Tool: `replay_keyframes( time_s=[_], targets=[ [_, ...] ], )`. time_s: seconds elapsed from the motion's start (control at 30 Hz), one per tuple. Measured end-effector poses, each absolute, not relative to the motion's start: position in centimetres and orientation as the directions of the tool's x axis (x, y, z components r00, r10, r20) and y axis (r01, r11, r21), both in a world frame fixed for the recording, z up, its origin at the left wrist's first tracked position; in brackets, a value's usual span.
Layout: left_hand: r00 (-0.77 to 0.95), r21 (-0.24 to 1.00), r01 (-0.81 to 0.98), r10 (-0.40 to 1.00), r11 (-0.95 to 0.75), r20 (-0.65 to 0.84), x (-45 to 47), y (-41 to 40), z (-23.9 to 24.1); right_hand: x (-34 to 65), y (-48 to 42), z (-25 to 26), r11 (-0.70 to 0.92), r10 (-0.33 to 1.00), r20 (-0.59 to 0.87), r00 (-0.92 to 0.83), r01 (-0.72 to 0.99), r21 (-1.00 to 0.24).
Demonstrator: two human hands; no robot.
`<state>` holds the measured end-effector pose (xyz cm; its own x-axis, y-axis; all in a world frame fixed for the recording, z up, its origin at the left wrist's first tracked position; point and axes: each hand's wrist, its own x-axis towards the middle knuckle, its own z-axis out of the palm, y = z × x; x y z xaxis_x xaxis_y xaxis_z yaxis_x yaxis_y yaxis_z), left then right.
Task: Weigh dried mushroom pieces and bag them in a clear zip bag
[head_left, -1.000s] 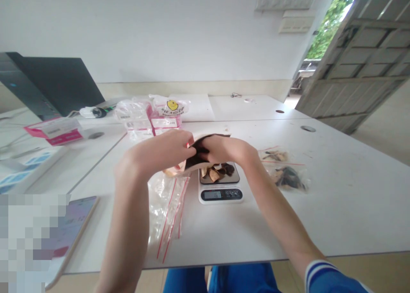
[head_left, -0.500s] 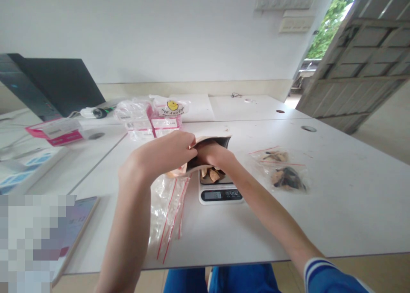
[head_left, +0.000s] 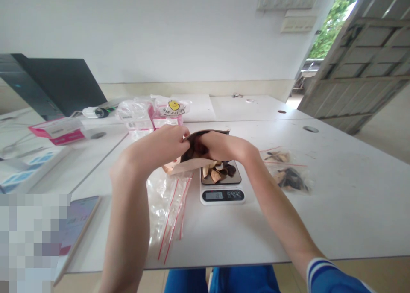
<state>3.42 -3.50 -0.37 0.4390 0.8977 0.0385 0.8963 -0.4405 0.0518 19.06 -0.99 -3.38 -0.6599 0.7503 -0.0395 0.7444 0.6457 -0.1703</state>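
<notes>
My left hand (head_left: pixel 168 141) grips the near-left rim of a brown paper pouch (head_left: pixel 192 166), holding its mouth open toward the right. Inside that mouth is my right hand (head_left: pixel 218 145), its fingertips hidden in the dark interior, so I cannot see whether they hold anything. Just below and right of the pouch, a white digital kitchen scale (head_left: pixel 222 195) bears dried slices (head_left: pixel 217 173), some pale tan and some dark. Its display is lit, though the digits are hard to read. Clear zip bags (head_left: pixel 166 216) with red seal lines lie under and in front of the pouch.
Filled zip bags of dried pieces (head_left: pixel 291 180) lie right of the scale. At the left are a tablet-like device (head_left: pixel 78 220), a pink-and-white box (head_left: pixel 57 130) and a black monitor-like object (head_left: pixel 64 83). Plastic-wrapped pink boxes (head_left: pixel 166 121) stand behind the pouch.
My right wrist has lifted and shifted right, with the hand less deep in the pouch. The pouch has tilted, and more of the slices on the scale now show.
</notes>
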Motion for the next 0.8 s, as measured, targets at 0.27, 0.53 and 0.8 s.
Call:
replay_keyframes(
  time_s=[0.27, 0.53, 0.8],
  targets=[
    [0.424, -0.061, 0.905, 0.891, -0.420, 0.159, 2.4, -2.1, -0.5, 21.5, -2.7, -1.6, 0.661, 0.750, 0.344, -0.565, 0.654, -0.367],
    [0.233, 0.086, 0.935, 0.778, -0.345, 0.584, 2.4, -1.4, -0.6, 23.9, -3.4, -0.4, 0.629, 0.765, 0.494, -0.413, 0.643, -0.436],
    [0.663, 0.205, 0.731, 0.749, -0.650, 0.010, 8.7, -3.6, -2.5, 26.2, -3.2, -0.4, 0.476, 0.870, 0.366, -0.331, 0.759, -0.444]
  ],
)
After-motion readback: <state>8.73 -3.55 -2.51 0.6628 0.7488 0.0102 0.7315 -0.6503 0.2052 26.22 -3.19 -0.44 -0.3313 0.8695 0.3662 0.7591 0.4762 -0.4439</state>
